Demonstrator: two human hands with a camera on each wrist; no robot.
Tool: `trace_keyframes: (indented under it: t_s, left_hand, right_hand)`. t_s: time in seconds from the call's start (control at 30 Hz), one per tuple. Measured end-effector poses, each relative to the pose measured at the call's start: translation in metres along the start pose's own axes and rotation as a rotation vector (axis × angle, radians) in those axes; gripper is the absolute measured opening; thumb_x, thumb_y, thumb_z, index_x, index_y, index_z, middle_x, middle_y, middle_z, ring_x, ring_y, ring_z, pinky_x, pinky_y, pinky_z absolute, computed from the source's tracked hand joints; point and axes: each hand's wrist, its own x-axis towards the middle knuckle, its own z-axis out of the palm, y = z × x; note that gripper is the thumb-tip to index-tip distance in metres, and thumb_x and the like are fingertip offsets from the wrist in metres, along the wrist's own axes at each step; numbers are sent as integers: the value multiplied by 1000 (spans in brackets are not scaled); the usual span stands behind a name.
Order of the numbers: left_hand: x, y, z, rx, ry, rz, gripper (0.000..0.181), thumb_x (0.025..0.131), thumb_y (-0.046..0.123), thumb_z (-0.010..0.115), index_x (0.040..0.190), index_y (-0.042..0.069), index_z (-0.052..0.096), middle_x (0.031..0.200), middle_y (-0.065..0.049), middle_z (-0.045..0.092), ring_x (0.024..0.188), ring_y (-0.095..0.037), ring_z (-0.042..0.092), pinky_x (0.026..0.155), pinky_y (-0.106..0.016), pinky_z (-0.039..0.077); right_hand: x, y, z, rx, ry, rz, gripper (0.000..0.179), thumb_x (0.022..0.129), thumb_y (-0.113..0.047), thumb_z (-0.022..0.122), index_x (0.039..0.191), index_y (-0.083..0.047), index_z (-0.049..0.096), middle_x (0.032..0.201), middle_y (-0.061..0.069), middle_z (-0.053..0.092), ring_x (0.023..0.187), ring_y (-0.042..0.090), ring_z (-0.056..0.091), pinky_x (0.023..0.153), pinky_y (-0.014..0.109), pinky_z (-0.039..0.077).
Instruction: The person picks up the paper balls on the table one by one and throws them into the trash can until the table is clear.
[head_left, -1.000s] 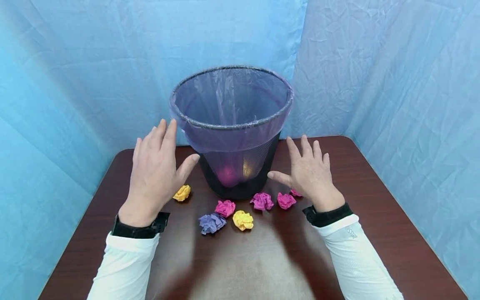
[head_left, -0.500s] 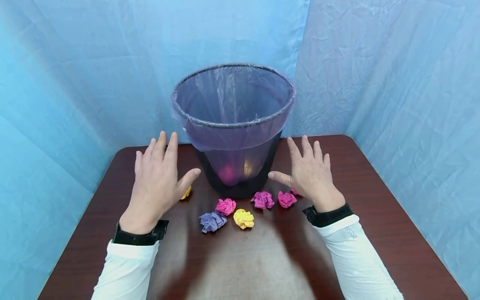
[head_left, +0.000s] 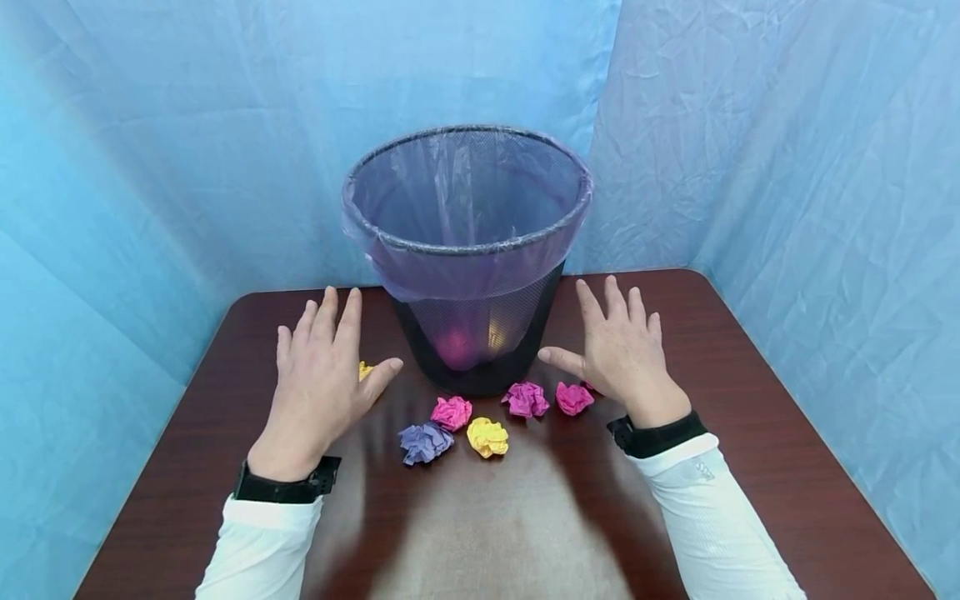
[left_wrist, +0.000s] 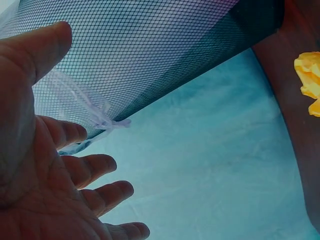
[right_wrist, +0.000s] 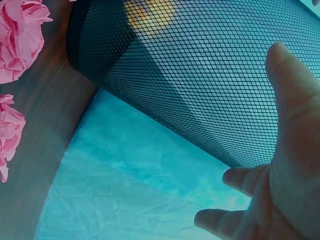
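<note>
A black mesh wastebasket lined with a translucent purple bag stands upright at the back of the table. Through its mesh a pink and a yellow shape show inside. My left hand hovers to the left of the basket, fingers straight and spread, holding nothing. It partly covers a yellow-orange crumpled paper ball. On the basket's right, my right hand is likewise spread with nothing in it, near a pink paper ball; another pink one lies mostly hidden behind that hand.
Before the basket lie a purple-blue paper ball, a pink one, a yellow one and a magenta one. The dark wooden table is bordered by blue cloth at the back and sides.
My left hand has drawn back toward me and slightly right, now covering more of the yellow-orange ball. The right hand has barely moved. The paper balls on the table have stayed put.
</note>
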Motion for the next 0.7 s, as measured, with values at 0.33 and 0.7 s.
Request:
trace_keyframes:
  t_s: [0.33, 0.7]
  left_hand:
    - [-7, -1, 9, -2, -51, -35, 98, 89, 52, 77, 162, 3, 33, 163, -32, 33, 148, -57, 32, 112, -82, 22]
    - [-15, -2, 18, -5, -63, -32, 99, 89, 54, 77, 162, 4, 34, 163, -32, 33, 148, -58, 32, 111, -83, 21]
  right_hand:
    - [0, 4, 2, 7, -24, 10, 116, 83, -85, 59, 167, -17, 21, 169, 31, 18, 152, 60, 17, 113, 80, 20]
    - [-1, 7, 6, 13, -26, 11, 113, 84, -83, 61, 167, -16, 22, 169, 31, 18, 152, 60, 18, 113, 81, 21]
